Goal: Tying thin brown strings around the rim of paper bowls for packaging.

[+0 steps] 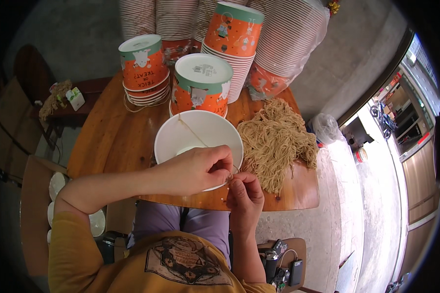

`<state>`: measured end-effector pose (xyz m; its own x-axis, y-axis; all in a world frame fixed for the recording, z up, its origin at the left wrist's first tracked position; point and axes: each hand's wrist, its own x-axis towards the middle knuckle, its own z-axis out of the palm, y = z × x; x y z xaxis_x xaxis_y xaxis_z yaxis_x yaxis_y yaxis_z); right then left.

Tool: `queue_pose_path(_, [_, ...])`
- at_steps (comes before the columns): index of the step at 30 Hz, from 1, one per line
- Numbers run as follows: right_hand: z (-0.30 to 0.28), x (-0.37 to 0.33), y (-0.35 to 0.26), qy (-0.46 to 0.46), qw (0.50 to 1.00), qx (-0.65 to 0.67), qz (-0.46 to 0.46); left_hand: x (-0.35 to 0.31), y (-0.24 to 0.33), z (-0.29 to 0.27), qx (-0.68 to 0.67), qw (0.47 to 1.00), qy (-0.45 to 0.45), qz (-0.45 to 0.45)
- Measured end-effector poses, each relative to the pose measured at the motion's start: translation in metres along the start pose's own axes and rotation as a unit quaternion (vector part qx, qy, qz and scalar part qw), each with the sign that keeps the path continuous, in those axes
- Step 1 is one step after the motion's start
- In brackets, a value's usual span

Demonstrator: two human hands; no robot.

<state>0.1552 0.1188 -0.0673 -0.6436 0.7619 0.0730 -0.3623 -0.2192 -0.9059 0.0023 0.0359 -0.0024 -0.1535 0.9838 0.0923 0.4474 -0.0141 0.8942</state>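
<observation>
A paper bucket (173, 134), white inside, stands on the table's near side with its mouth toward me. One tan cord (193, 132) runs from its far rim across the mouth to my fingers. At the near right rim my left hand (200, 168) reaches over the bucket, thumb and fingers pinched on the cord. My right hand (248, 193) pinches the cord just beside it, the fingertips of both hands almost touching. The exact hold at the rim is partly hidden by the fingers. To the right lies a loose heap of tan cords (276, 139).
Upside-down orange and green bucket stacks (144, 63) line the far side of the wooden table (112, 132), some wrapped in clear plastic (298, 44). A cardboard box (34, 210) holding white pieces stands at left. A small stool (300, 249) with devices is at lower right.
</observation>
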Motion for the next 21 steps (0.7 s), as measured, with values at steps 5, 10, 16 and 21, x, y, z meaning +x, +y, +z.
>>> queue_pose_path(5, [-0.001, 0.000, 0.000, 0.004, 1.000, -0.009, -0.013, 0.000, 0.004, -0.002, -0.029, 0.999, -0.022, -0.014])
queue_pose_path(10, [0.001, -0.002, -0.003, 0.007, 0.999, -0.030, -0.019, 0.000, 0.004, -0.003, -0.020, 0.999, -0.028, -0.016])
queue_pose_path(16, [0.003, -0.003, -0.002, 0.012, 0.997, -0.060, -0.041, -0.002, 0.008, -0.003, 0.015, 0.999, -0.029, -0.002])
queue_pose_path(21, [-0.001, 0.001, 0.009, 0.028, 0.985, -0.116, -0.122, -0.002, 0.007, -0.002, 0.025, 0.999, -0.031, -0.016])
